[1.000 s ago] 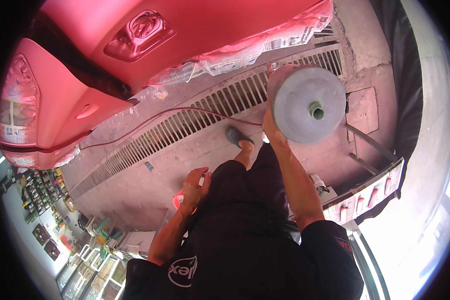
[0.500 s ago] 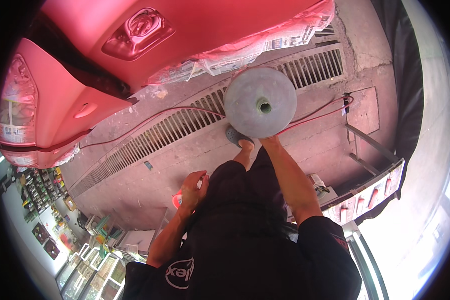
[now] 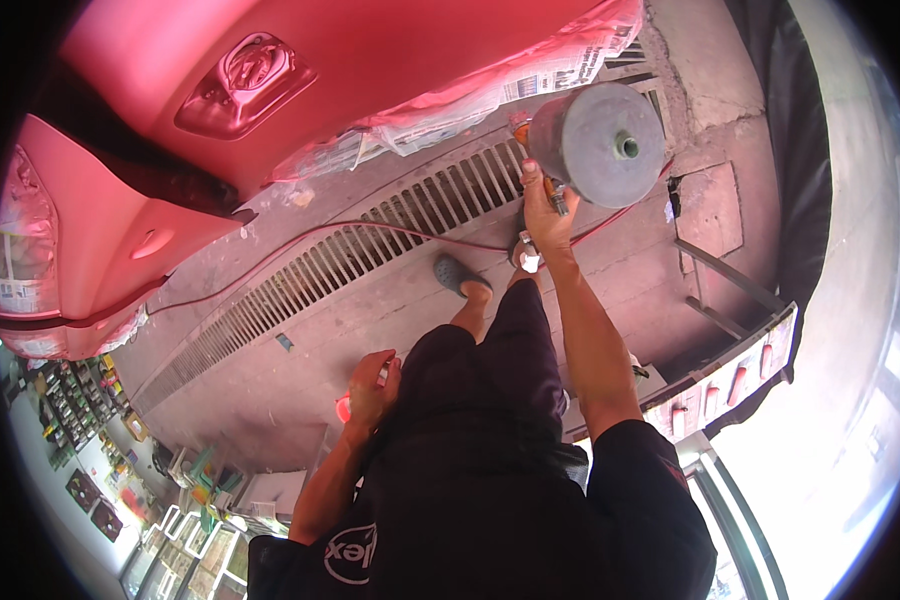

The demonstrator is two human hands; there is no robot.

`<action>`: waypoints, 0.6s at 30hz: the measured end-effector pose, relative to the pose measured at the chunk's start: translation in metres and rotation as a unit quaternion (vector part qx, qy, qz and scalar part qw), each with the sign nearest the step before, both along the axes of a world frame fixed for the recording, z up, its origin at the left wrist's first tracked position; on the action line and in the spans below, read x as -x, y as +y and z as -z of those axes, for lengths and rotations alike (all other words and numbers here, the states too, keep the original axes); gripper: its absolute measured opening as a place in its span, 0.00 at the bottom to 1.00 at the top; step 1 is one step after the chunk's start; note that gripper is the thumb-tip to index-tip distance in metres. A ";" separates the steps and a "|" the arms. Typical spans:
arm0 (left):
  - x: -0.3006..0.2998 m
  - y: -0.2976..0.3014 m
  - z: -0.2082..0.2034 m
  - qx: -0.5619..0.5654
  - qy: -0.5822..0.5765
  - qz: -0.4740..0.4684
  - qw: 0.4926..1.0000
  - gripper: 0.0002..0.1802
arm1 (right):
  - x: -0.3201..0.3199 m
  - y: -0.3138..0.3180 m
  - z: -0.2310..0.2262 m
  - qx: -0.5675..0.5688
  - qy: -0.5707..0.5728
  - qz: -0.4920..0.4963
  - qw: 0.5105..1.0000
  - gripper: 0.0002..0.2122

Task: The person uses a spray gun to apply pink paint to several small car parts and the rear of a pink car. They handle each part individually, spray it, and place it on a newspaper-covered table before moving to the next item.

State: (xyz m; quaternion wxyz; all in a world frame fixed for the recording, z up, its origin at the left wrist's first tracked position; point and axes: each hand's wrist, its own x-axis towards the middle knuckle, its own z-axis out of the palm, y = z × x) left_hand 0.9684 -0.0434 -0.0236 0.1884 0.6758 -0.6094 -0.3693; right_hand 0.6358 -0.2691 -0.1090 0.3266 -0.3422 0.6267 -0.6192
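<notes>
My right hand is wrapped round the handle of a spray gun, which carries a large grey cup with a small round spout on its lid. The cup is tilted and hides the gun's front. My left hand is low beside my left thigh, its fingers curled round something I cannot make out. A bit of red shows at that hand's outer side. Ahead of the gun is a large pinkish-red car body panel with a recessed lamp opening. Masking newspaper and film line its lower edge.
A red hose crosses the floor over a long drain grate. On the right stand a metal frame and a dark curtain. Another red panel is at the left, with shelves beyond it.
My right hand has swung the spray gun up and to the right, tipping its cup, so the hand and handle now show. My left hand stays low with fingers curled.
</notes>
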 end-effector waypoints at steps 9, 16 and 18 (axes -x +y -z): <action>0.000 -0.009 0.001 -0.019 -0.002 0.044 0.999 0.10 | 0.038 -0.010 -0.016 -0.027 -0.031 0.051 0.998 0.22; 0.009 -0.021 -0.007 -0.012 -0.003 0.035 0.999 0.10 | 0.046 -0.005 -0.022 -0.095 -0.043 -0.009 0.995 0.13; 0.014 -0.025 -0.013 -0.032 0.012 0.009 0.999 0.10 | 0.048 -0.009 -0.013 -0.051 -0.021 0.033 0.998 0.17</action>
